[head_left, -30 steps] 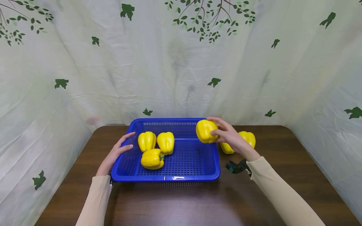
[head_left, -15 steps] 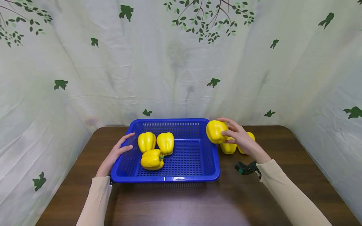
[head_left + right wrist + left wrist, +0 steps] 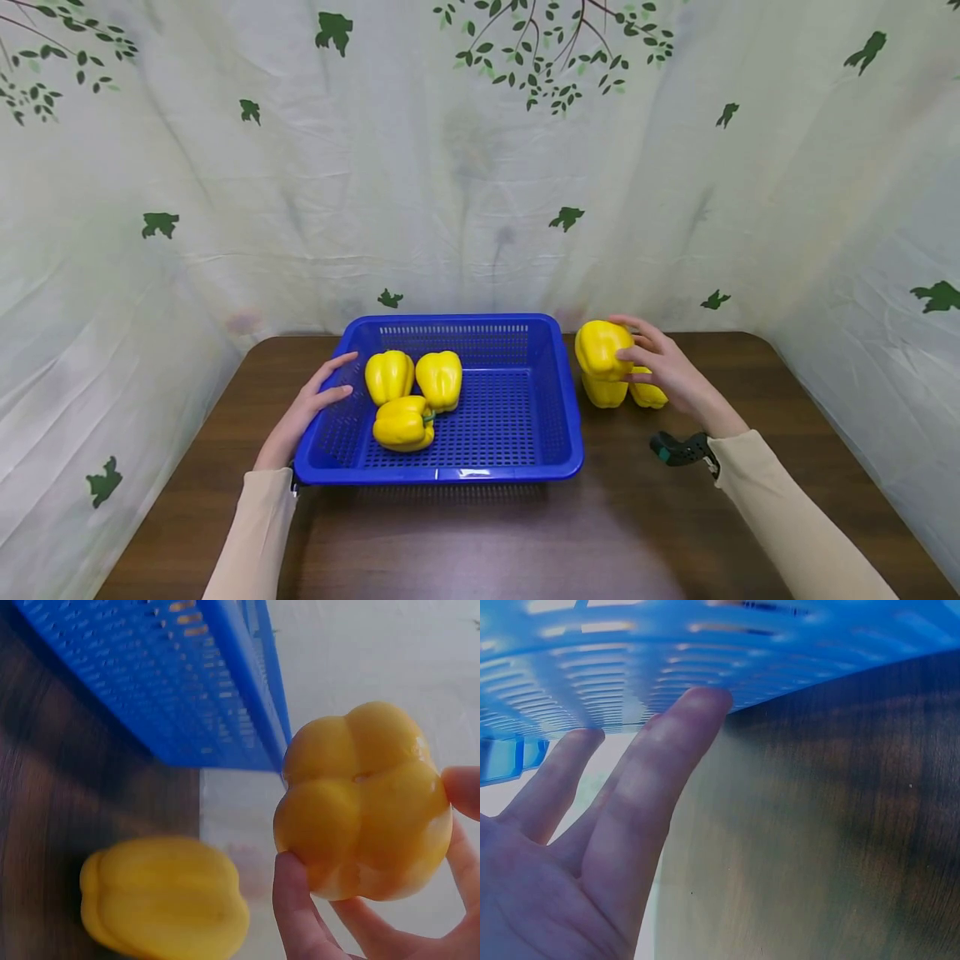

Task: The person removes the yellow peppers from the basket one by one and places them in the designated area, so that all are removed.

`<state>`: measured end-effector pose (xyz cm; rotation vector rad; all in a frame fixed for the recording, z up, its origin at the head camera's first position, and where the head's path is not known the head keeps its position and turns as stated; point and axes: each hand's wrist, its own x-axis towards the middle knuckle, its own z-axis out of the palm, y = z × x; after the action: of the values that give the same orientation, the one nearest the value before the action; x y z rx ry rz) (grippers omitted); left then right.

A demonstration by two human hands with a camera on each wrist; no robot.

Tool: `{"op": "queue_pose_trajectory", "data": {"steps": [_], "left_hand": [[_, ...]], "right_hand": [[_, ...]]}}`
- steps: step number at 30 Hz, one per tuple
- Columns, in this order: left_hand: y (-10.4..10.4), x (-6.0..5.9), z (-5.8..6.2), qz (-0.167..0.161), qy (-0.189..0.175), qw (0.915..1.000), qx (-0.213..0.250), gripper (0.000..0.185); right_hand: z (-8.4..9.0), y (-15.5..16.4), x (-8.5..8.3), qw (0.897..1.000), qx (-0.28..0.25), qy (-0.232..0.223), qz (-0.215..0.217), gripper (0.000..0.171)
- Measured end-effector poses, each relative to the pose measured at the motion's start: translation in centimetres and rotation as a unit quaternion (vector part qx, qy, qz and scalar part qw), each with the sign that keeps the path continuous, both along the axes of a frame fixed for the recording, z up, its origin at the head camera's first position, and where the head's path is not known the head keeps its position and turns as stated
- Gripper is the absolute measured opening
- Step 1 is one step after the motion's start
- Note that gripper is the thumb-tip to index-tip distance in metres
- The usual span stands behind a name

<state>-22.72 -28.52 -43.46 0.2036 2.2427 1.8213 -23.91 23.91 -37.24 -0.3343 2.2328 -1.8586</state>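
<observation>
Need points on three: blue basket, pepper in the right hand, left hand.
Blue basket (image 3: 517, 474): head view, near rim.
Held pepper (image 3: 360, 806): right wrist view, lobed end.
Left hand (image 3: 302, 408): head view, back of the hand.

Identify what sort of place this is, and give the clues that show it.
Probably an indoor booth set up for tabletop work: a leaf-patterned curtain closes off the back and both sides of a brown table, which bears a blue basket with three yellow peppers inside.
</observation>
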Motion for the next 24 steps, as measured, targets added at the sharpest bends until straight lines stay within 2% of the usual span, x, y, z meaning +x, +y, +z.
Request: {"op": "queue_pose_trajectory", "data": {"steps": [24], "left_hand": [[0.1,0.0,0.0,0.0,0.013,0.9998,-0.011,0.056]], "right_hand": [[-1.9,5.4,0.1,0.999,0.007,0.023,-0.023,0.052]]}}
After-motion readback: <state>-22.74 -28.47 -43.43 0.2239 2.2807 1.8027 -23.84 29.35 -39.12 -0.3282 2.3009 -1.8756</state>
